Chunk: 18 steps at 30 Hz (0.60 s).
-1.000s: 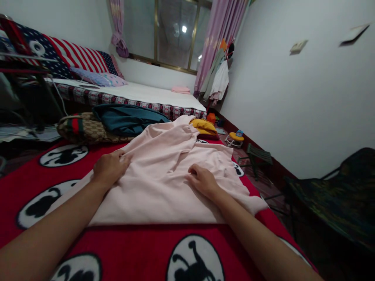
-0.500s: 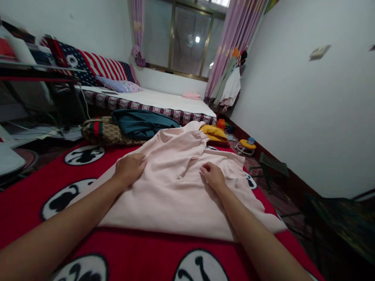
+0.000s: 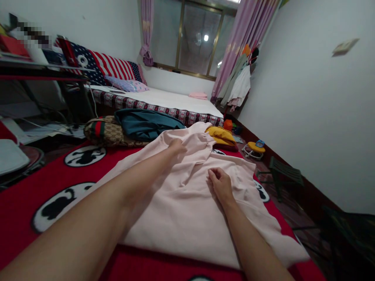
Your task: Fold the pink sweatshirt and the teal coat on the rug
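Note:
A pale pink garment (image 3: pixel 181 210) lies spread out with creases, its near edge folded into a long, fairly straight line. My left hand (image 3: pixel 177 146) reaches across it to its far part and touches the cloth; motion smears the fingers and they point away from me. Over the right half of the garment, my right hand (image 3: pixel 220 182) rests low with curled fingers, thumb and fingertips close together. Whether a bit of cloth is pinched there is hidden.
Beneath lies a red blanket (image 3: pixel 17 199) with black-and-white motifs. Beyond the garment are a brown patterned bag (image 3: pixel 109 132), teal cloth (image 3: pixel 149 124) and yellow cloth (image 3: pixel 221 136). A bed (image 3: pixel 170 97) stands behind, a desk (image 3: pixel 43 70) at left, a green folding stool (image 3: pixel 285 171) at right.
My left hand has moved forward and to the right, from the garment's left side to its far part. My right hand stays at nearly the same spot on the cloth. The view has shifted slightly.

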{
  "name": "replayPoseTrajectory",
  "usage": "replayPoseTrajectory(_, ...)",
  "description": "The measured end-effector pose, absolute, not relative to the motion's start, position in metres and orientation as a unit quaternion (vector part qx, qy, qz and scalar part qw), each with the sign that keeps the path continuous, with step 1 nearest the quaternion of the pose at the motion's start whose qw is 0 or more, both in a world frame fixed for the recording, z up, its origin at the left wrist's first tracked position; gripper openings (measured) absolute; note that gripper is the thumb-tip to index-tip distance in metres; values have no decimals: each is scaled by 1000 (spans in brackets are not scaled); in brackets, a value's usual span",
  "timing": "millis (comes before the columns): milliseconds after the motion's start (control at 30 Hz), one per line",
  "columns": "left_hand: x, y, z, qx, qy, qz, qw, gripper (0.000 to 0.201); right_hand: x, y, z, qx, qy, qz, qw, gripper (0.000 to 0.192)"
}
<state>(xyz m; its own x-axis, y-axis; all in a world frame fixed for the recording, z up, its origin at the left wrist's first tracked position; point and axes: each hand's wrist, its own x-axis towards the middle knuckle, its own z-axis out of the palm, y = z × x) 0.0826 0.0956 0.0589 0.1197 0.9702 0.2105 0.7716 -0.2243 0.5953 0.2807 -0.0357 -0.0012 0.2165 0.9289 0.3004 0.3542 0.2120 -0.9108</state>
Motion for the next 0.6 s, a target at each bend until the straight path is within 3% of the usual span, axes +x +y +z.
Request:
replayPoseTrajectory(133,119,73,80,797,488,331,133,39,282,-36,5,-546,-468,341,605,49)
replayPoseTrajectory(267,125,6,80,901,297,294,115,18,289,-41,18,-468,-360,408,697,69)
replayPoseTrajectory(367,103,-56,55,975,102,187,64,19,292,-46,24,-451,-327,423,715,75)
replayPoseTrajectory(500,54,-106,32,976,132,170,23,20,293,-47,21,-500,-363,398,678,73)
replayPoseTrajectory(600,10,-108,36,946,241,218,16,25,292,-49,21,-569,-428,243,659,63)
